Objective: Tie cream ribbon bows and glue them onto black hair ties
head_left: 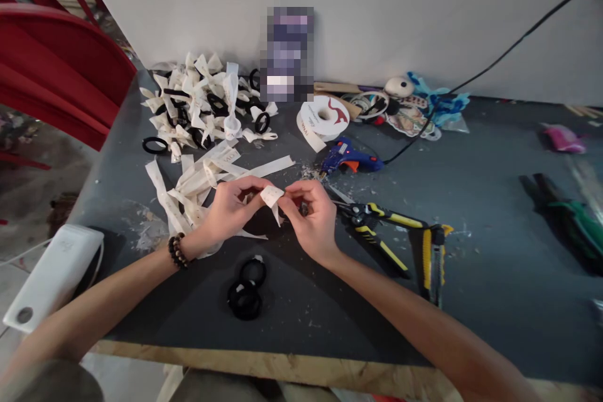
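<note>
My left hand (pixel 230 208) and my right hand (pixel 311 217) meet above the dark tabletop (pixel 471 301), both pinching one short piece of cream ribbon (pixel 272 196) between fingertips. A beaded bracelet sits on my left wrist. Cut cream ribbon strips (pixel 202 182) lie just behind my left hand. Two black hair ties (pixel 245 289) rest on the table below my hands. A pile of finished ribbon bows with black ties (pixel 202 107) sits farther back.
A ribbon spool (pixel 325 118) and blue glue gun (pixel 351 160) with black cord lie behind my hands. Yellow-black scissors (pixel 377 223) and a yellow utility knife (pixel 431 257) lie right. A white box (pixel 51 276) sits left, red chairs (pixel 61 69) beyond. Green pliers (pixel 570 220) lie far right.
</note>
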The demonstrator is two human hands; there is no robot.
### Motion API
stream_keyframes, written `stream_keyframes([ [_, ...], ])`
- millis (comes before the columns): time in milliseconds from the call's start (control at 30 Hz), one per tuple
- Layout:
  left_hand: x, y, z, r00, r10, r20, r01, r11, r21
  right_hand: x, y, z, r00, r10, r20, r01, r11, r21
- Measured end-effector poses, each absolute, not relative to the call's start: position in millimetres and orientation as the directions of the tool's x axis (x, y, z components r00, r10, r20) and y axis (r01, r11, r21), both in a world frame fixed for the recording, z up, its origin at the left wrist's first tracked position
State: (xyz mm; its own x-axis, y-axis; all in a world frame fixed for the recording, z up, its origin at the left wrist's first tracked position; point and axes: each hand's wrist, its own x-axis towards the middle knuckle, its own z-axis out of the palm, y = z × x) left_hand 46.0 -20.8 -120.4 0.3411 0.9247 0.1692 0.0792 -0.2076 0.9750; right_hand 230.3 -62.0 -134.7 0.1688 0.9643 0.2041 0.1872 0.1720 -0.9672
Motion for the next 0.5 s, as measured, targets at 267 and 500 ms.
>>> stream_keyframes([
  [267,51,-17,-118,0.294,0.95,0.103,-0.106,-0.075,0.992,228,-63,-129,0.133,0.968,0.214,0.227,0.18,-0.957],
  [500,51,-20,-123,0.242,0.963,0.121,-0.065,-0.108,0.992,229,-66,-122,0.052,0.941,0.333,0.377,0.291,-0.879],
])
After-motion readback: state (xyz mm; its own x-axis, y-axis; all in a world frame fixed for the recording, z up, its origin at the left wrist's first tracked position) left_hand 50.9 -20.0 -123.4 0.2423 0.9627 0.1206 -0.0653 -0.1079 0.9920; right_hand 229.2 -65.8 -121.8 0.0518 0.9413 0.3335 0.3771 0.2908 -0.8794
